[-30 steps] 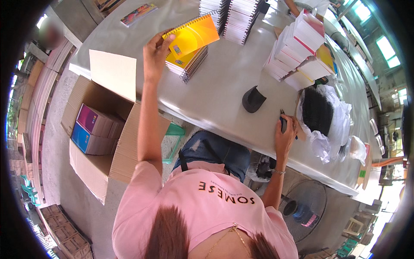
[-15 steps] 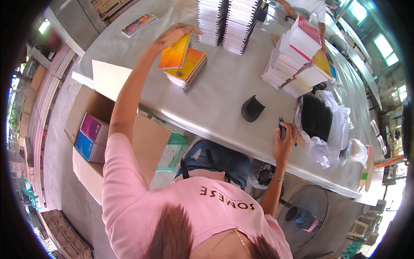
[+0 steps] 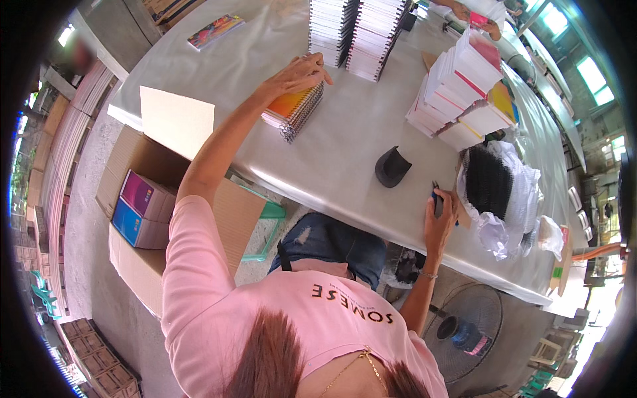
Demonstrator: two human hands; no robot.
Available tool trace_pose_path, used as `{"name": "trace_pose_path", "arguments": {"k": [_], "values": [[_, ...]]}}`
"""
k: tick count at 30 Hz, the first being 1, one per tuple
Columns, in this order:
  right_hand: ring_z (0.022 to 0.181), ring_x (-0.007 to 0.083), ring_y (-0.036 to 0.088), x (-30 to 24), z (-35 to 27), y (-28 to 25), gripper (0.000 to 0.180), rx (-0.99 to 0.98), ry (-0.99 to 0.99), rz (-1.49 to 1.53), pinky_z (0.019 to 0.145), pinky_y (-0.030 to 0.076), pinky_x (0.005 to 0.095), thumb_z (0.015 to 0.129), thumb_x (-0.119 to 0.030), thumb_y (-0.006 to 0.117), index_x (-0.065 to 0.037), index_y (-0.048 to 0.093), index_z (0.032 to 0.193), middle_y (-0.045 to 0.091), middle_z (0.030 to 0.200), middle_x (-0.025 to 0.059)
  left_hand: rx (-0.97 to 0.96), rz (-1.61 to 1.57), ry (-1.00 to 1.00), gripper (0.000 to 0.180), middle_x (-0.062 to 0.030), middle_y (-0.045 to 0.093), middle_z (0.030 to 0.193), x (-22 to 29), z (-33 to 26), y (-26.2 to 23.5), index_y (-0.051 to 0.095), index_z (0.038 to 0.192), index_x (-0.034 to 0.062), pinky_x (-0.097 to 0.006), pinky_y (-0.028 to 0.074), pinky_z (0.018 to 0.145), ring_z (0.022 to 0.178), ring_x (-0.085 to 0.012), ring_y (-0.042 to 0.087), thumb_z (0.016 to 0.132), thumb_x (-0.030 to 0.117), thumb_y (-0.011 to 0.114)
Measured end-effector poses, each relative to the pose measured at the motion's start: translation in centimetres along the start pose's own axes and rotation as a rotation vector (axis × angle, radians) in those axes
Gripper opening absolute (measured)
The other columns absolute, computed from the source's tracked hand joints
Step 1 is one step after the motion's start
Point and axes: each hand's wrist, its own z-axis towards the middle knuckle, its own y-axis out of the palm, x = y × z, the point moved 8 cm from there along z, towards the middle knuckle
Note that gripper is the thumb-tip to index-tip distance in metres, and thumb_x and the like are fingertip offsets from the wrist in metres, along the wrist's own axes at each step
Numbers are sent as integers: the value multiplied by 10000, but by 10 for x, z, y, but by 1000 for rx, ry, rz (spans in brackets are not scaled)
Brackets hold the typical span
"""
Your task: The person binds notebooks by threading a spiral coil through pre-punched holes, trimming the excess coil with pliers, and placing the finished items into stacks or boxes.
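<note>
The person leaned far over the grey table (image 3: 345, 152), left arm stretched out, and the left hand (image 3: 297, 74) lay palm-down with fingers spread flat on a small stack of spiral notebooks (image 3: 292, 109), the top one orange and yellow. That stack sat near the table's left part, just in front of two tall piles of white-edged notebooks (image 3: 355, 33). The right hand (image 3: 441, 215) was curled around a small dark tool with a blue part (image 3: 438, 199) at the near edge, beside a heap of black binding coils (image 3: 490, 182) in white wrapping. To my eye the risk lay in the reach: a sideways push could have skewed the little stack (its wire spines looked uneven already) or nudged the tall piles behind. An open carton (image 3: 166, 199) stood below the table's edge.
</note>
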Motion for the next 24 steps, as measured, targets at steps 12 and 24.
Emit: {"name": "trace_pose_path", "arguments": {"k": [12,24], "values": [[1121,305,531,13,-2,2,251,-15,23,15,959,373,458,869,-112,645,-84,611,1117,581,1153,104,1,-134,-66,279,-81,512,919,-4,5,7,756,937,113,-390,441,877,937,-247,524,901,166,484],[1027,263,572,3,23,-26,198,58,-43,190,888,440,364,872,-75,649,-64,649,1070,604,1069,108,19,-139,20,318,-102,576,903,-8,9,12,766,896,123,-393,471,872,902,-280,584,901,242,470]]}}
